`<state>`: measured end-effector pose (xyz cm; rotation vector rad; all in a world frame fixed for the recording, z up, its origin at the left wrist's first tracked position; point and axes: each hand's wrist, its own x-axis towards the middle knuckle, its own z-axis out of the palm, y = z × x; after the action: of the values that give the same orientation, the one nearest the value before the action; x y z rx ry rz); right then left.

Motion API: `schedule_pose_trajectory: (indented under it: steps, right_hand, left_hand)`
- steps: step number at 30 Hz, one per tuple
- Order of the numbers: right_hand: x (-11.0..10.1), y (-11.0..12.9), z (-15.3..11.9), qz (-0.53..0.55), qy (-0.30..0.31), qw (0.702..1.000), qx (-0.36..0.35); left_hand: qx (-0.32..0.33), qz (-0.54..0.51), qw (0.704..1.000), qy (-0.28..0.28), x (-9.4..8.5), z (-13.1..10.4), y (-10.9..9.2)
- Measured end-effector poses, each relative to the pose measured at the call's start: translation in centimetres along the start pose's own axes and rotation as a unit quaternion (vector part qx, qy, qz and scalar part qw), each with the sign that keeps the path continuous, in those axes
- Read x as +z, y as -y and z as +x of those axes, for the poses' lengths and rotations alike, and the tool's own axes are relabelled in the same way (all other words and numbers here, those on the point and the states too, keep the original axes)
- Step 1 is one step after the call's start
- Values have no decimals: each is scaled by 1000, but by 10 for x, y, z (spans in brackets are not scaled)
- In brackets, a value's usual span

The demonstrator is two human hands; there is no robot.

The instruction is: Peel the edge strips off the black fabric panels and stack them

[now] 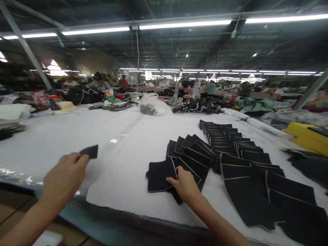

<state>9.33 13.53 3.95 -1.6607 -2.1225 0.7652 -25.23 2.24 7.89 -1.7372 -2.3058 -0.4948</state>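
Observation:
My left hand [65, 174] is closed on a small dark fabric piece [90, 151], held above the white tabletop [120, 171] at the left. Over on the right, my right hand [185, 181] pinches the edge of a black panel [160, 176] with a pale edge. That panel lies at the front of a fanned pile of similar black panels [194, 157]. Further right, overlapping rows of black panels [246, 191] with light edges spread across the table. The fingertips of my right hand are partly hidden.
A clear plastic bag [153, 104] sits at the back of the table, beside a heap of dark pieces [200, 105]. A yellow case [309, 136] stands at the right edge. Several people work at tables in the background. A metal post [28, 48] rises at the left.

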Motion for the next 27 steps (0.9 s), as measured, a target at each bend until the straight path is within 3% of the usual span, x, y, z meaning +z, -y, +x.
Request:
schedule_pose_trajectory:
  steps: [3,5,7,8,12,15,18,21,27]
  right_hand:
    - [4,-1,7,68,8,997,-26]
    - [1,-1,6,113,21,992,-58]
    - [-7,0,-1,147,49,984,-88]
    - [-11,1,-8,171,83,976,-104]
    - [-29,-3,-44,264,288,906,-161]
    - [-34,-14,-69,233,340,892,-184]
    - [-31,-25,-85,192,329,905,-188]
    - [-26,-31,-93,178,322,913,-175]
    - [-20,-31,-99,188,323,912,-167]
  left_hand:
    - [25,66,996,60,30,4,1]
    - [9,-17,999,43,40,1,-13]
    - [-2,-149,988,41,35,-5,-40]
    - [-4,-227,972,62,30,-10,-57]
    - [43,-418,863,279,14,-31,-128]
    - [46,-465,776,424,26,-51,-157]
    - [29,-471,724,503,42,-71,-164]
    - [33,-467,694,546,45,-80,-165]
    - [78,-452,704,541,38,-80,-166]
